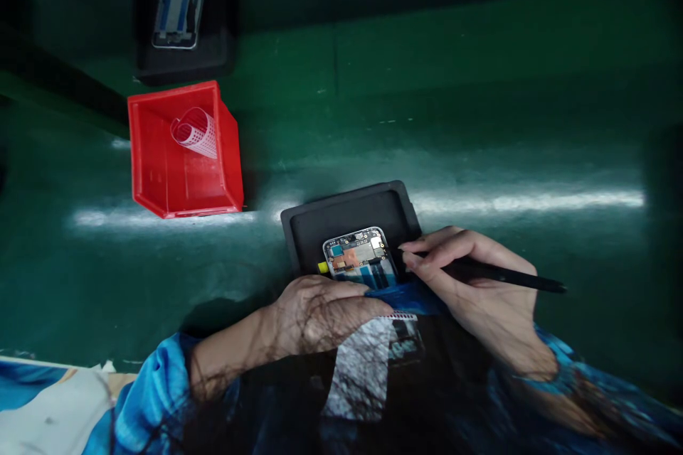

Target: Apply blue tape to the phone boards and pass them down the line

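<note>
My left hand (325,309) lies across the near end of an opened phone (360,256), its fingers together. A white sheet (360,366) with a dotted edge hangs from under these fingers, partly behind loose hair. The phone's circuit board and blue strips face up, and its lower part is hidden. It rests in a shallow black tray (349,210). My right hand (474,274) pinches a slim black tool (512,277), probably tweezers. The tool's tip is near the phone's right edge; whether they touch I cannot tell. Something yellow (323,267) shows at the phone's left side.
On the left stands a red bin (186,192) with a curled white perforated sheet (197,134) inside. Behind it, another opened phone (182,0) lies on a black tray (218,50). Green table surface (453,99) stretches across the view.
</note>
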{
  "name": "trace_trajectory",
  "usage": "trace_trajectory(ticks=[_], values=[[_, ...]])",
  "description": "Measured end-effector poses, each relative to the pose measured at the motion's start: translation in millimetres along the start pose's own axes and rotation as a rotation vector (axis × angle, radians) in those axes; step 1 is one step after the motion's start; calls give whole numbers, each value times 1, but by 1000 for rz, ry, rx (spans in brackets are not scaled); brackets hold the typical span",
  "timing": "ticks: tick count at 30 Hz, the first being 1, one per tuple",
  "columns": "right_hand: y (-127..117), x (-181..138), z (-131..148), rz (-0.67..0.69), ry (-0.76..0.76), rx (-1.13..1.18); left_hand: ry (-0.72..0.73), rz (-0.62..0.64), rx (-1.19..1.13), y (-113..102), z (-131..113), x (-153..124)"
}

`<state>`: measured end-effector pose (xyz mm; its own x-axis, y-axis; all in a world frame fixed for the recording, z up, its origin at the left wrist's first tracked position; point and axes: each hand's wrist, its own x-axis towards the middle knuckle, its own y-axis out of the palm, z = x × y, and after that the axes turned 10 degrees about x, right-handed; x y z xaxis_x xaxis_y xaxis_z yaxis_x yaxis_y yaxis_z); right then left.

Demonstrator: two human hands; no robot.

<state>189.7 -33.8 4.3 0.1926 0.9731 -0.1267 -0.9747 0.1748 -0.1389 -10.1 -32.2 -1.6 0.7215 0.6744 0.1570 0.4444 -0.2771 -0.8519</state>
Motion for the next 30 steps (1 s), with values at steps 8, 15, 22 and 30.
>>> trace_trajectory(ticks=[8, 15, 22, 30], values=[[1, -2, 5, 5, -72, -25, -4, -11, -21, -4, -1, 4], [-1, -3, 7, -22, -16, 68, -47, 12, -72, -2, 1, 2], [1, -1, 2, 23, -27, 51, -42, 84, -138, -1, 2, 2], [0, -1, 1, 44, -74, -18, -58, 101, -147, 0, 4, -1]])
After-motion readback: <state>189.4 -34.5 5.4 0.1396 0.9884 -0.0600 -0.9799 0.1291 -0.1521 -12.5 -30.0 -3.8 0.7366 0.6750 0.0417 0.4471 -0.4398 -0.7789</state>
